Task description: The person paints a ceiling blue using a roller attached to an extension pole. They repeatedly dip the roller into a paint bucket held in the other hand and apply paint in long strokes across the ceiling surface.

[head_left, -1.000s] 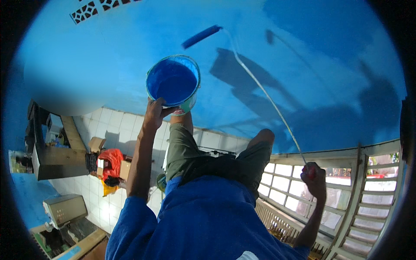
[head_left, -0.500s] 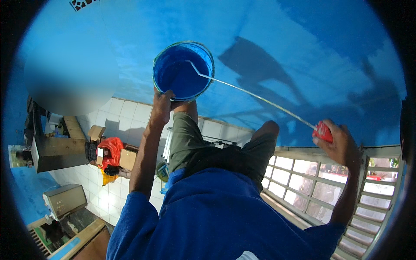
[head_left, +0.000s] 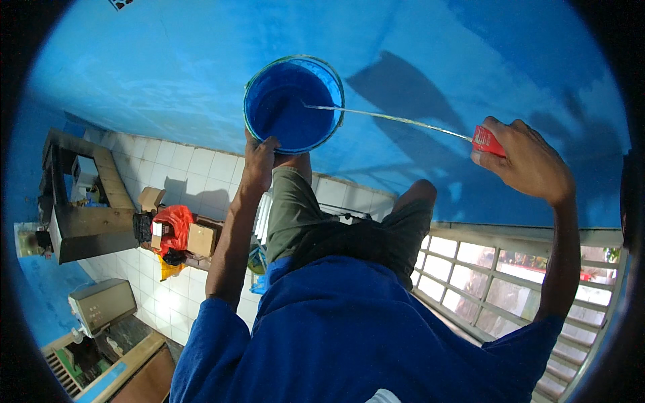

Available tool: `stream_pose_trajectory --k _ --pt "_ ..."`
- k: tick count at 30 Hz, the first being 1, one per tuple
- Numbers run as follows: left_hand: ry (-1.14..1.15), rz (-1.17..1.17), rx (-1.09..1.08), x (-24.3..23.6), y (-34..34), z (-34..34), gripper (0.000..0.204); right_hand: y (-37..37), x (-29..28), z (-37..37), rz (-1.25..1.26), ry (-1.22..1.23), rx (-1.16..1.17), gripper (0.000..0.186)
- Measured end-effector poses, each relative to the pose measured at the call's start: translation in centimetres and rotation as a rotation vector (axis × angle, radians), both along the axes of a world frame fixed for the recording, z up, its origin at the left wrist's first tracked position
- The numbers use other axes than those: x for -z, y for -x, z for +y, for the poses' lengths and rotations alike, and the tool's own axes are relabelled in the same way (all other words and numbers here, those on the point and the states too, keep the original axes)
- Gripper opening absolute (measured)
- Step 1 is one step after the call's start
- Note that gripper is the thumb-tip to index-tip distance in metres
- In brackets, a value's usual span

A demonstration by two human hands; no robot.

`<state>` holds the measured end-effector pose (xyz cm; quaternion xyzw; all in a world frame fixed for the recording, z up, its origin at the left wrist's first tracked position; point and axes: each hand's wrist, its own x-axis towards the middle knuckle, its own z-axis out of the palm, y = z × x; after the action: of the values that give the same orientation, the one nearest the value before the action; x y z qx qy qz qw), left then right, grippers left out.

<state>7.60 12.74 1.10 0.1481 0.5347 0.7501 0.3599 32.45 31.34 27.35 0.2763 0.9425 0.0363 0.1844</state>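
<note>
My left hand point(head_left: 260, 161) grips the lower rim of a bucket point(head_left: 293, 109) holding blue paint, with its fingers and thumb closed on it, above my raised left leg. My right hand point(head_left: 517, 161) is closed round the red handle point(head_left: 487, 140) of a long-framed paint roller. The roller's thin metal rod point(head_left: 396, 117) crosses the bucket's rim and dips into it; the roller's head is hidden in the paint.
A blue wall point(head_left: 168, 60) fills the upper view. A white tiled floor point(head_left: 161, 151) shows at the left, with a wooden counter point(head_left: 91, 228), boxes point(head_left: 200, 238), a red plastic bag point(head_left: 173, 221) and a beige appliance point(head_left: 101, 305). A barred window point(head_left: 484, 282) is at the lower right.
The roller head has left its place near the wall and gone down into the bucket. My right hand has risen and moved right; the bucket sits slightly higher and further right.
</note>
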Motion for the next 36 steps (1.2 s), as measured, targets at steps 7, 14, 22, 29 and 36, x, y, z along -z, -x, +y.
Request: stream_pose_trajectory --k 7,14,22,29,36 --pt "0.006 0.009 0.013 0.1 0.1 0.1 0.063 1.0 0.0 -0.5 -0.056 0.045 0.096 0.037" --pt "0.046 -0.009 -0.022 0.6 0.5 0.2 0.054 -2.8 1.1 -1.2 -0.036 -0.025 0.167 0.040" --pt "0.037 -0.057 0.038 -0.9 1.2 1.0 0.049 -13.0 7.3 -1.0 0.278 -0.139 0.100 0.048" --pt "-0.008 -0.145 0.063 1.3 3.3 0.8 0.045 -15.7 13.8 -2.0 0.304 -0.130 0.134 0.041" --pt "-0.006 -0.166 0.057 0.5 3.2 0.6 0.042 -15.9 16.3 -3.8 0.465 0.153 0.250 0.028"
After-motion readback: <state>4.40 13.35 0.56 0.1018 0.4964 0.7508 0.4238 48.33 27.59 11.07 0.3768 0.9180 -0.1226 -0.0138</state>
